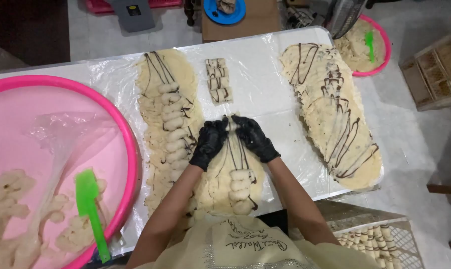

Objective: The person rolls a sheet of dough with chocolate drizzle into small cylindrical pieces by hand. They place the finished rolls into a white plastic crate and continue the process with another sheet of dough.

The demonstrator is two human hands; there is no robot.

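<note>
Table (pixel 275 84) — plastic sheet (pixel 258 94), dough sheets (pixel 330 109)

A single head-worn camera looks almost straight down from above the person's chest, facing away from the body across the table (pixel 265 89). It sits fairly near: the left hand (pixel 209 142) and right hand (pixel 255 138) meet just above the picture's centre. Beyond the hands the far table edge and floor show; left of them a pink basin (pixel 128 149) is cut off by the frame.
</note>
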